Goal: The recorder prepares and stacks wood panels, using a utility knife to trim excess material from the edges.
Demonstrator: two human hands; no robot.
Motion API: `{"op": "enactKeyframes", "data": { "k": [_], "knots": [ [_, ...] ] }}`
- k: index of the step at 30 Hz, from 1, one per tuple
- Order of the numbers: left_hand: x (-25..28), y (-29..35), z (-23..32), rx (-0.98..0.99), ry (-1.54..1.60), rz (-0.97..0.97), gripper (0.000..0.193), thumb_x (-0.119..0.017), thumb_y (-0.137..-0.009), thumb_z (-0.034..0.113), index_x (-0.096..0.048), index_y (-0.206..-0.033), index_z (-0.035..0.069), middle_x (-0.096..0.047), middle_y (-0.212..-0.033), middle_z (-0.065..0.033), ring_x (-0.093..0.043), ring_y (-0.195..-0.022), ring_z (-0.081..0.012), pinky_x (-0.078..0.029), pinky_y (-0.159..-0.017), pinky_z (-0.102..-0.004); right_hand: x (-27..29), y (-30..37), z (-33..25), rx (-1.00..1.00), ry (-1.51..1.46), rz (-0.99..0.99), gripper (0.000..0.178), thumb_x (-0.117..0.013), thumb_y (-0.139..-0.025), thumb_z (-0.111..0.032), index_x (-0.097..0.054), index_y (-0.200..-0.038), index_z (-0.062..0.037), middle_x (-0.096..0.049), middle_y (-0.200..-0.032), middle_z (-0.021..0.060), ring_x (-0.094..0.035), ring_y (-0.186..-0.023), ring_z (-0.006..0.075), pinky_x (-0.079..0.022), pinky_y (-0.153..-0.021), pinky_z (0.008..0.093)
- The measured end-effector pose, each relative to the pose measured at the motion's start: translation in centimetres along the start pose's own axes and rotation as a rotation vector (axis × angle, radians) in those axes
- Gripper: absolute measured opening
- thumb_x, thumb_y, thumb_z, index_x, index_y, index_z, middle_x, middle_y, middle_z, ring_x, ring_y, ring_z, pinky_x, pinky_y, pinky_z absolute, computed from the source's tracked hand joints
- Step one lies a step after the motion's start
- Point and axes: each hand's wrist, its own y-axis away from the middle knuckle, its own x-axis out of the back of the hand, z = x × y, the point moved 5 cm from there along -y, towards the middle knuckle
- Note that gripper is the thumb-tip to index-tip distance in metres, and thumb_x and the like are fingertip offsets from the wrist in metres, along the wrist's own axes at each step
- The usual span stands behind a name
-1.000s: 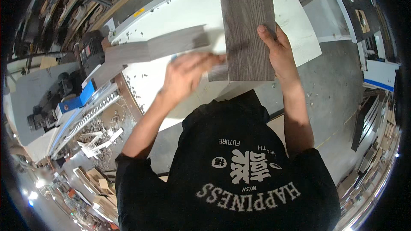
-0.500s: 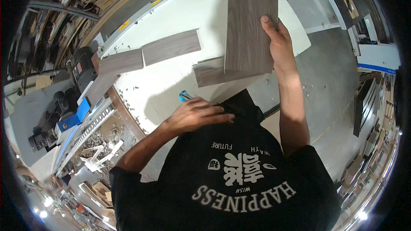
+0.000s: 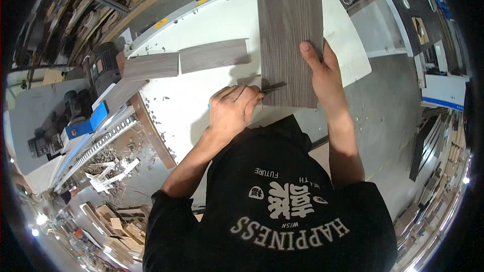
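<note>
A long grey-brown wood-grain board [image 3: 288, 25] is held up over the white table [image 3: 166, 88]. My right hand [image 3: 325, 75] grips its right edge, the thumb on the face and the fingers behind. By the lower left edge, my left hand [image 3: 233, 107] is closed round a slim tool with a dark blade [image 3: 274, 87]. The blade lies across the board's face near its bottom end. A bit of blue shows at the other side of this fist; the rest of the handle is hidden. Behind the board, another piece is mostly covered.
Two shorter wood-grain boards, one left [image 3: 151, 66] and one nearer the middle [image 3: 214, 56], lie on the table. Small dark chips are scattered around them. A machine with a dark motor [image 3: 105, 63] stands at the left. Scrap wood [image 3: 113, 174] lies below on the floor.
My left hand has moved up and right from before my chest to the board's edge, bringing the blade onto it. The board's bottom end has come lower, nearer to me.
</note>
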Motion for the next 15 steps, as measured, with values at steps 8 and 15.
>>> {"op": "enactKeyframes", "data": {
  "k": [8, 15],
  "knots": [
    [3.5, -5.1, -4.4, 0.092, -0.212, 0.245, 0.012, -0.070, -0.101, 0.020, -0.071, -0.094, 0.009, -0.069, -0.075, -0.0129, -0.067, -0.061, -0.0299, -0.050, -0.056, -0.0415, -2.9, 2.3, 0.1, -0.019, 0.087, -0.241, 0.060, -0.061, -0.110, -0.044, -0.056, -0.140, 0.0063, -0.068, -0.122, 0.0132, -0.060, -0.113, 0.0186, -0.048, -0.102, 0.0333],
    [7.6, -11.9, -15.8, 0.423, -0.401, 0.372, 0.029, -0.057, -0.109, 0.037, -0.071, -0.104, 0.012, -0.072, -0.079, -0.0197, -0.070, -0.076, -0.0453, -0.052, -0.064, -0.0538, -2.5, 3.5, 1.3, -0.136, 0.058, -0.441, 0.058, -0.066, -0.108, -0.038, -0.055, -0.145, 0.0054, -0.069, -0.128, 0.0121, -0.061, -0.120, 0.0182, -0.047, -0.105, 0.0330]
  ]
}}
